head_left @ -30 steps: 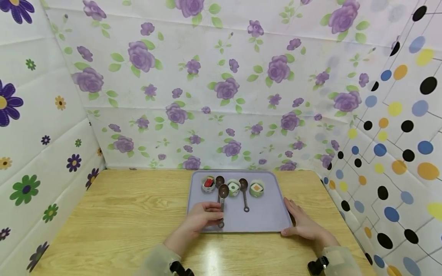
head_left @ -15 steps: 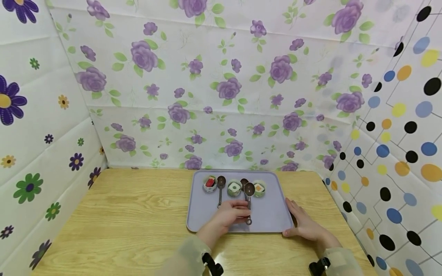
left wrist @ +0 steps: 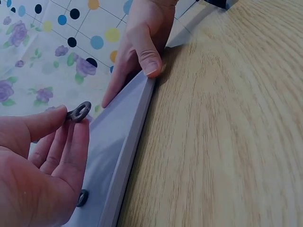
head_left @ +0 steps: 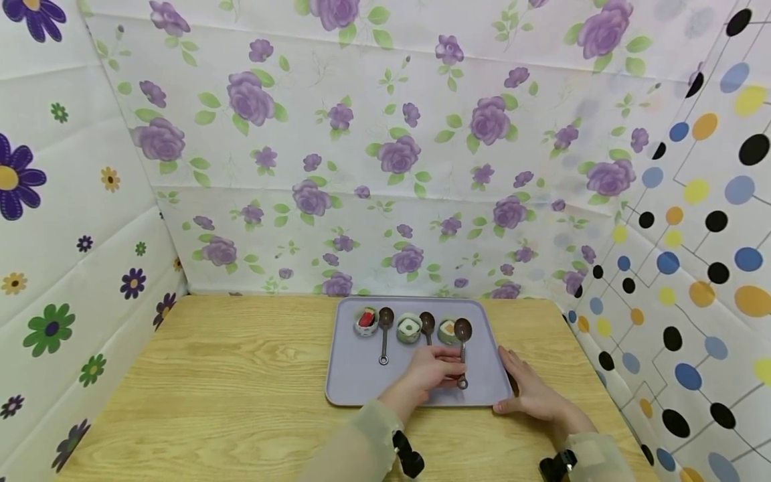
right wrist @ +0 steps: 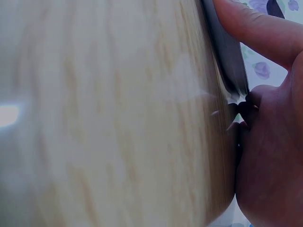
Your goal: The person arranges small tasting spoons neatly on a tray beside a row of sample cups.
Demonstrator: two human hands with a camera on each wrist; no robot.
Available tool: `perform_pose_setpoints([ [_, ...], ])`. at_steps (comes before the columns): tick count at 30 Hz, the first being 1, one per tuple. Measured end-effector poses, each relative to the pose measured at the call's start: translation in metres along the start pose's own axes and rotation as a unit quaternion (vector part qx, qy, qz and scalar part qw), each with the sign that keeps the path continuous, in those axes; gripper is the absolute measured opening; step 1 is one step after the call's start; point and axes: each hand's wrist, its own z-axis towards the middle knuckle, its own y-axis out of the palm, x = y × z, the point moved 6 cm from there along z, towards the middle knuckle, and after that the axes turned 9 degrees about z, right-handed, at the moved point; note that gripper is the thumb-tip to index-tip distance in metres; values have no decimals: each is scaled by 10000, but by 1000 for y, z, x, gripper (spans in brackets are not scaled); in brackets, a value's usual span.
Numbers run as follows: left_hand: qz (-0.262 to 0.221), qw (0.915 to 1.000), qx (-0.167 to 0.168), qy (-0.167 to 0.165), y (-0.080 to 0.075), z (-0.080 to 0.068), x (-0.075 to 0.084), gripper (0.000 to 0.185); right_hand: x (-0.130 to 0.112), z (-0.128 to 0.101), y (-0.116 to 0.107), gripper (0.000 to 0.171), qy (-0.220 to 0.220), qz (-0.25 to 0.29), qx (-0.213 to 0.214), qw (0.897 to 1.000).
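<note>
Head view: left hand (head_left: 435, 372) pinches the handle of a brown spoon (head_left: 462, 348), lifted over the grey tray (head_left: 361, 385), bowl end just right of the 3rd cup (head_left: 448, 331). Two other spoons (head_left: 385, 333) already lie right of the 1st cup (head_left: 365, 320) & 2nd cup (head_left: 409, 328). Right hand (head_left: 529, 391) rests flat, fingers straight, vs. the tray's right edge on the worktop (head_left: 241, 388).

Left wrist view: thumb & fingers (left wrist: 71, 146) hold the spoon's ring end (left wrist: 79, 112) just above the tray floor; another ring end (left wrist: 82, 197) lies below.

Right wrist view: blurred; fingers (right wrist: 255, 30) pressed along the tray edge (right wrist: 227, 61), nothing grasped.

To do this well, I'd say: lower the spoon w/ its handle parallel to the other two, bowl level w/ the cup row, keep it clear of the 3rd cup, let go only once it's flat. Right hand should brace the tray so it doesn't slide.
</note>
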Motion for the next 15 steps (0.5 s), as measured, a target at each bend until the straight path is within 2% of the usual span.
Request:
perform_pose_setpoints([
  [7, 237, 9990, 363, 42, 16, 9, 3, 30, 3, -1, -1, 132, -4, 48, -4, 10000],
  [15, 266, 9970, 682, -233, 26, 18, 2, 27, -2, -3, -1, 130, -81, 70, 15, 9999],
])
